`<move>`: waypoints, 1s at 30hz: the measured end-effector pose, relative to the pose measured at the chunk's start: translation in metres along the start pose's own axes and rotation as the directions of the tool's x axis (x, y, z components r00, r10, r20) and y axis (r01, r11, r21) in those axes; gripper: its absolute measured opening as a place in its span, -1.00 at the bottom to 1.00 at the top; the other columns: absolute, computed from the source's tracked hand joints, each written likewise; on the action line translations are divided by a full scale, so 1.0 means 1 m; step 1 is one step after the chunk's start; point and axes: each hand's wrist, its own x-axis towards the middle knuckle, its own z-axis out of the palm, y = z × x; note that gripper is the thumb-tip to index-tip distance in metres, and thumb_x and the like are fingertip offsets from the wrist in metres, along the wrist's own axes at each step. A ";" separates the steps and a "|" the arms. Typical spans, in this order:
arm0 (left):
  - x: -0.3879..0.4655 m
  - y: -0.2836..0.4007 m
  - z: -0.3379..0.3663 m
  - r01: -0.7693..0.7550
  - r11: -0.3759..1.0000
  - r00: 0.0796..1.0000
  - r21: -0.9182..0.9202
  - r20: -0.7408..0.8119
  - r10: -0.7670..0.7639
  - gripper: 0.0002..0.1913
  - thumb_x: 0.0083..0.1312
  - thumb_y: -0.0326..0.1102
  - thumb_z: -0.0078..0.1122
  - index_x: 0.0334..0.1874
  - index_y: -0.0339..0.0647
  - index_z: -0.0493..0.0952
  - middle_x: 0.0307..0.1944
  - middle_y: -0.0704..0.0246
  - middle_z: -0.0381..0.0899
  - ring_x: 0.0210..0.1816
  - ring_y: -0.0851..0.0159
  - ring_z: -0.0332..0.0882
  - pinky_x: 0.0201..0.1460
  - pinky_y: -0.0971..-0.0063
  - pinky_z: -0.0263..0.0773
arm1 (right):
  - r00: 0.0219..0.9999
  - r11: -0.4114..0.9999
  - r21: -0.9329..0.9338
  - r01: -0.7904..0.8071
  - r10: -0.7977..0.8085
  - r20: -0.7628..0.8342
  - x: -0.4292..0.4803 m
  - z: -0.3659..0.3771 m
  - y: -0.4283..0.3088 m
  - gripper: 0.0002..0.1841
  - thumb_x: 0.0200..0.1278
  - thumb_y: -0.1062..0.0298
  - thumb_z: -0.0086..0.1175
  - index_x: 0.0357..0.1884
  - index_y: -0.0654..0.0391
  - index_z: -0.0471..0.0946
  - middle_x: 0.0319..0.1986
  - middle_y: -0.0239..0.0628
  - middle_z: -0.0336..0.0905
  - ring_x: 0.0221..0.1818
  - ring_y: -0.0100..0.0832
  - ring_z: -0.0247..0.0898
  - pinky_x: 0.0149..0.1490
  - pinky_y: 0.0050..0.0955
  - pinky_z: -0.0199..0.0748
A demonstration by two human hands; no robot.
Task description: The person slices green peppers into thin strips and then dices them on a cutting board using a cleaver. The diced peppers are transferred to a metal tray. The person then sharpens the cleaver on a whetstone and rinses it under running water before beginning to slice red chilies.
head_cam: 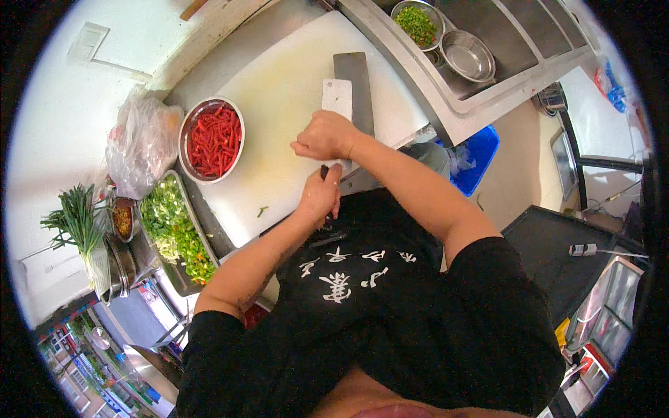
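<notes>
My left hand [320,197] is closed around a dark, handle-like object [324,172] at the near edge of the white cutting board [272,120]. Most of that object is hidden by my fingers. Just beyond it, my right hand [326,137] is curled into a fist over the board; whether it grips anything is hidden. A pale flat rectangular piece [337,96] with a small hole near one corner shows past my right knuckles. Under and beside it lies a wide dark-grey blade [360,89], probably a cleaver's.
A steel bowl of red chillies [214,141] stands on the board's left. Beyond are a tray of chopped green vegetables [172,224], a plastic bag [141,141] and spring onions [78,224]. To the right are a steel counter [418,89], an empty steel bowl [468,56] and a blue bin [478,157].
</notes>
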 end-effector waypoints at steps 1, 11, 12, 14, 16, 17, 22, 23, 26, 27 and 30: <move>0.000 0.001 -0.001 -0.118 0.993 0.993 0.012 -0.006 0.118 -0.58 0.59 0.00 -0.01 -0.39 -0.16 0.38 -0.73 0.38 0.34 -0.79 0.28 0.27 -0.72 0.27 0.24 | 0.995 1.000 -0.023 -0.019 0.017 -0.095 0.001 0.001 0.001 -0.43 0.47 -0.11 -0.14 -0.52 0.06 0.71 -0.40 -0.03 0.73 -0.32 0.10 0.66 -0.11 0.05 0.59; 0.005 -0.002 -0.009 0.029 0.999 0.999 0.014 0.041 -0.030 -0.53 0.57 0.07 -0.06 -0.32 -0.25 0.45 -0.73 0.26 0.44 -0.79 0.19 0.38 -0.72 0.19 0.29 | 1.000 1.000 -0.019 -0.017 0.017 -0.001 0.006 0.006 0.005 -0.49 0.47 -0.08 -0.16 -0.43 -0.03 0.74 -0.34 -0.02 0.74 -0.26 0.10 0.67 -0.06 0.02 0.61; 0.007 0.002 -0.011 -0.001 0.991 0.999 0.131 0.049 -0.005 -0.56 0.56 0.04 -0.01 -0.33 -0.23 0.45 -0.73 0.30 0.42 -0.78 0.22 0.38 -0.72 0.23 0.28 | 0.995 0.997 -0.053 -0.059 0.054 -0.078 0.006 0.002 0.005 -0.49 0.48 -0.08 -0.16 -0.43 -0.04 0.74 -0.34 -0.02 0.74 -0.26 0.09 0.67 -0.06 0.01 0.61; 0.003 0.013 -0.012 -0.117 0.987 0.993 0.108 0.030 0.114 -0.60 0.56 -0.02 0.03 -0.34 -0.23 0.43 -0.73 0.29 0.41 -0.76 0.24 0.40 -0.70 0.26 0.29 | 0.986 0.988 -0.097 -0.119 0.106 -0.132 0.007 -0.007 0.004 -0.49 0.48 -0.09 -0.16 -0.43 -0.06 0.75 -0.33 -0.04 0.74 -0.26 0.07 0.68 -0.07 0.00 0.61; -0.002 0.021 -0.009 -0.213 0.975 0.976 -0.059 0.039 0.216 -0.59 0.56 -0.03 0.04 -0.36 -0.23 0.42 -0.73 0.28 0.41 -0.76 0.22 0.40 -0.71 0.26 0.28 | 0.982 0.985 -0.121 -0.120 0.101 -0.157 0.010 -0.016 0.003 -0.48 0.48 -0.09 -0.16 -0.43 -0.06 0.75 -0.32 -0.06 0.75 -0.25 0.06 0.68 -0.07 -0.01 0.62; -0.003 0.025 -0.008 -0.205 0.977 0.977 -0.067 0.043 0.208 -0.58 0.56 -0.03 0.04 -0.38 -0.23 0.42 -0.73 0.27 0.41 -0.77 0.22 0.39 -0.71 0.26 0.27 | 0.962 0.975 -0.135 -0.175 0.140 -0.236 0.012 -0.020 0.004 -0.48 0.48 -0.09 -0.16 -0.43 -0.06 0.75 -0.32 -0.08 0.76 -0.25 0.05 0.68 -0.07 -0.01 0.62; -0.007 0.012 -0.004 -0.113 0.981 0.992 0.156 -0.046 0.121 -0.55 0.57 0.00 0.02 -0.44 -0.20 0.41 -0.75 0.31 0.38 -0.81 0.24 0.29 -0.73 0.27 0.24 | 0.994 1.000 0.001 -0.021 0.021 0.108 0.002 -0.003 -0.003 -0.45 0.50 -0.10 -0.17 -0.41 0.00 0.76 -0.34 -0.05 0.75 -0.25 0.10 0.68 0.00 0.02 0.60; -0.003 0.008 -0.004 -0.124 0.982 0.991 0.142 -0.027 0.130 -0.53 0.58 0.01 -0.02 -0.45 -0.20 0.41 -0.76 0.33 0.37 -0.82 0.25 0.28 -0.73 0.28 0.24 | 0.998 0.997 -0.044 -0.061 0.062 0.028 0.000 0.004 -0.004 -0.45 0.50 -0.10 -0.17 -0.40 0.00 0.76 -0.34 -0.04 0.75 -0.25 0.10 0.68 0.00 0.02 0.60; 0.018 0.014 -0.011 -0.224 0.974 0.973 -0.020 0.047 0.224 -0.53 0.60 -0.01 -0.06 -0.46 -0.18 0.41 -0.77 0.33 0.36 -0.82 0.25 0.27 -0.72 0.28 0.23 | 0.966 0.985 -0.083 -0.150 0.128 -0.223 0.015 -0.002 0.014 -0.46 0.49 -0.09 -0.17 -0.39 0.02 0.75 -0.30 0.02 0.74 -0.25 0.11 0.68 -0.01 0.04 0.61; 0.025 0.020 -0.013 -0.311 0.947 0.949 -0.082 0.037 0.315 -0.54 0.59 -0.02 -0.05 -0.47 -0.17 0.41 -0.77 0.32 0.36 -0.82 0.25 0.28 -0.71 0.27 0.23 | 0.986 0.987 -0.089 -0.131 0.121 -0.110 0.023 -0.007 0.022 -0.46 0.48 -0.08 -0.17 -0.39 0.03 0.75 -0.29 0.03 0.74 -0.24 0.11 0.68 -0.02 0.05 0.61; 0.009 0.014 -0.011 -0.233 0.970 0.972 0.069 0.022 0.232 -0.54 0.59 -0.03 -0.04 -0.49 -0.16 0.40 -0.77 0.33 0.34 -0.81 0.26 0.28 -0.71 0.27 0.24 | 0.990 0.988 -0.059 -0.139 0.141 0.017 0.017 -0.002 0.012 -0.47 0.46 -0.05 -0.17 -0.40 0.05 0.74 -0.27 0.01 0.75 -0.23 0.11 0.69 0.00 0.06 0.61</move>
